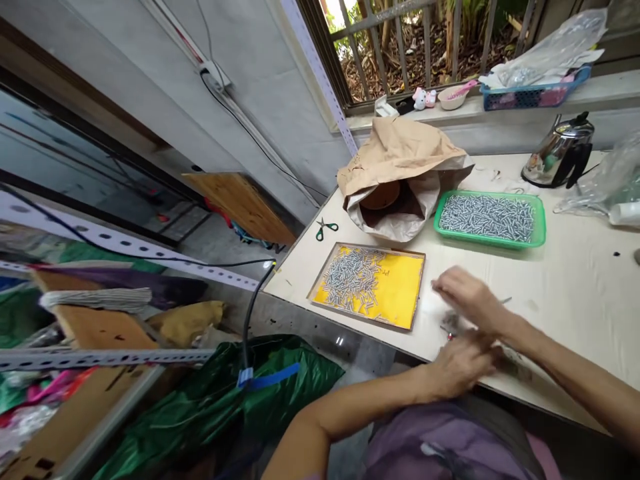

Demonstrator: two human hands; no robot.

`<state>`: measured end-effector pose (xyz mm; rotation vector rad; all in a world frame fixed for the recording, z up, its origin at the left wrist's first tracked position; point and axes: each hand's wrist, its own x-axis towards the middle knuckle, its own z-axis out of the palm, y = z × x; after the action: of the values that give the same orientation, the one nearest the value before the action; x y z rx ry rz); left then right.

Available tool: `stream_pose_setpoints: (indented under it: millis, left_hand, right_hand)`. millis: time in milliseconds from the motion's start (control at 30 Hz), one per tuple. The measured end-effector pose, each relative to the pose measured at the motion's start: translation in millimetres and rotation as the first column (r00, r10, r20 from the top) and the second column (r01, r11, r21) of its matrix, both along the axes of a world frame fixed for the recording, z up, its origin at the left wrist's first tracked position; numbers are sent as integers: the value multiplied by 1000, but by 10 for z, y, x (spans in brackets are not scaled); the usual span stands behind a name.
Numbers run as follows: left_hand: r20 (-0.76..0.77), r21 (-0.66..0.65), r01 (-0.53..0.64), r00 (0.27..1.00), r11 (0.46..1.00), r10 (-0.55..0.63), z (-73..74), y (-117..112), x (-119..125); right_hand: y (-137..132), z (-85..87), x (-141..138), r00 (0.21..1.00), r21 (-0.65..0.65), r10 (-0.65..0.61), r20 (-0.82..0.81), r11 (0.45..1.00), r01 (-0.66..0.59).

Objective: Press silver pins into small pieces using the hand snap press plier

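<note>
My right hand [467,295] is above the table, its blurred fingers pointing left toward the shallow tray [419,293]. Its forearm passes over my left hand [464,367], which lies low at the table's front edge with its fingers curled. What is in those fingers is hidden. Close by them is a blurred small metal object [451,325] with a red spot. The tray has a yellow bottom, and small metal pins [351,277], perhaps screws, are heaped over its left part. Behind my right hand, a green plastic basket [539,223] holds many similar silvery pieces.
An open brown paper sack [407,150] stands behind the tray, with green-handled scissors [327,229] to its left. A metal kettle [563,150] and a clear plastic bag [607,183] are at the back right. Green sheeting [210,407] lies left of the table.
</note>
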<state>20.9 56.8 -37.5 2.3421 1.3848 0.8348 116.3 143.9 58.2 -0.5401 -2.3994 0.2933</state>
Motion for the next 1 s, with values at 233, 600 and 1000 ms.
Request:
stream_pose_setpoints:
  millis: [233,600,1000]
  left_hand:
    - [-313,103,-458,827,883,466,457,502,-1272]
    - [-648,-83,-437,707,896,285,432,842,-1940]
    - [-256,-197,-443,884,875,390,820,614,-1601]
  right_hand:
    - [1078,418,522,875,-42,-476,-82,879,474]
    - [699,71,676,896,-9,-392,209,915,403]
    - [-846,-435,923,921,-302,-252,297,890,341]
